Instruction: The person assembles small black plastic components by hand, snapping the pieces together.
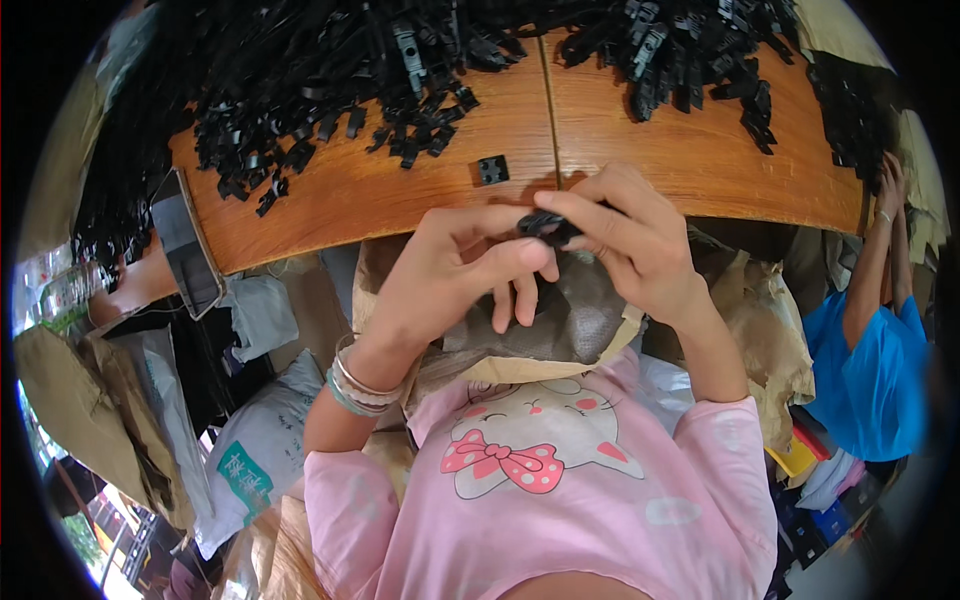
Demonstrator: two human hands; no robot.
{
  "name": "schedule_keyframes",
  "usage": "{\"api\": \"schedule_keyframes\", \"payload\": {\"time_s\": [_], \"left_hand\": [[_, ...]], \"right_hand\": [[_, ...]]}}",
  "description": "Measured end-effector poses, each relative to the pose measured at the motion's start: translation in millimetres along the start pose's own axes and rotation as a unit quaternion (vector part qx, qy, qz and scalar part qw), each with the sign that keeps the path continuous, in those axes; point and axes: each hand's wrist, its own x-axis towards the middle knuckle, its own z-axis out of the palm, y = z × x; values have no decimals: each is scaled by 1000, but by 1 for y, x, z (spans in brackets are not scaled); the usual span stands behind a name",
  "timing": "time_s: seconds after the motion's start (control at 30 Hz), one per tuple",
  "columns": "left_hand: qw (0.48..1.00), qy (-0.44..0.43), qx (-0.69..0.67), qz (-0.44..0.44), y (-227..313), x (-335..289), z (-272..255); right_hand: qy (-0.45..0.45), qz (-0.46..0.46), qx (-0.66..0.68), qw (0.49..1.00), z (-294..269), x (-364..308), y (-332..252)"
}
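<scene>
Close in front of my chest, at the table's near edge, both hands meet on a small black plastic piece (541,226). My left hand (455,265) has it between thumb and forefinger, with the other fingers hanging loosely below. From the other side, my right hand (640,240) grips the same piece with its thumb and fingertips, which partly cover it. Its exact kind is too small and hidden to tell. A separate black square piece with notched edges (493,170) lies on the wooden table (400,195), just beyond my hands.
Heaps of black plastic parts, a left heap (300,90) and a right heap (690,50), cover the far table. An open paper-lined sack (600,315) sits below my hands. Filled white sacks (265,450) stand at left. At right, a person in blue (870,360) reaches toward more black parts.
</scene>
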Motion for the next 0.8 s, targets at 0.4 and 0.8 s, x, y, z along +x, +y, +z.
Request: {"api": "schedule_keyframes", "payload": {"time_s": [0.4, 0.8], "left_hand": [[997, 65, 9, 38, -24, 7, 22], [988, 89, 122, 35, -24, 7, 22]], "right_hand": [[-28, -10, -81, 996, -9, -13, -3], [231, 333, -161, 900, -58, -12, 88]]}}
